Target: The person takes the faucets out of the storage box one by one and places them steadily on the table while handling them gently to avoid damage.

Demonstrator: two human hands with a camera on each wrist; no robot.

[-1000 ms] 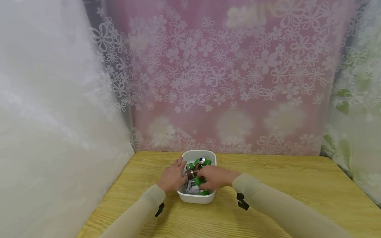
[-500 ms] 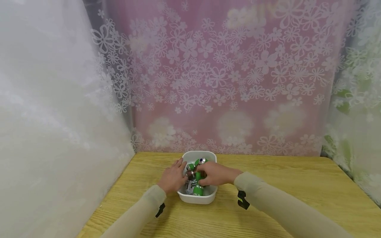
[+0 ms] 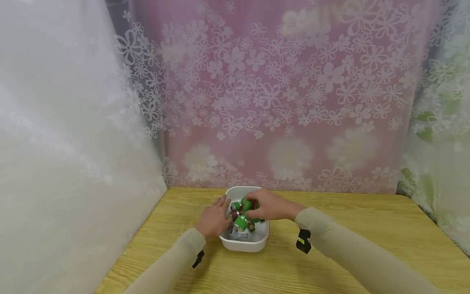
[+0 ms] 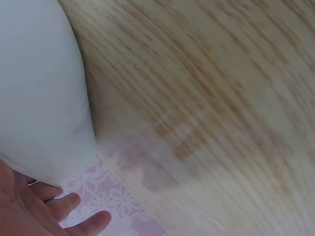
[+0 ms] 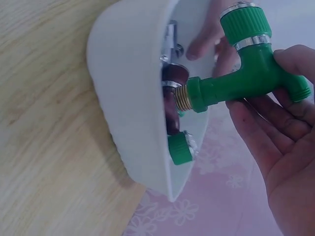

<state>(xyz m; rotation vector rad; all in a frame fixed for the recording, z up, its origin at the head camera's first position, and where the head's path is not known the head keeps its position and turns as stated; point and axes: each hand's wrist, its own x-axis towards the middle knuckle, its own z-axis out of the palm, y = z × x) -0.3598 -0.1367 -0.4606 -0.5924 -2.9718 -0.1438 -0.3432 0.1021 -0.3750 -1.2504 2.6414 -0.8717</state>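
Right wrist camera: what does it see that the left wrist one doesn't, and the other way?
Only the right wrist view shows the right hand holding a green tap, plus a brown fitting inside the white tub. Only the left wrist view shows a pinkish sheen on the tabletop. Both show the tub's outside, tabletop, part of the left hand and flowery pink sheet.

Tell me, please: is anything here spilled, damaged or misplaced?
Nothing stands out. The fittings lie jumbled in the white tub, but it stands upright on the table, and the green tap in the right hand shows no visible damage.
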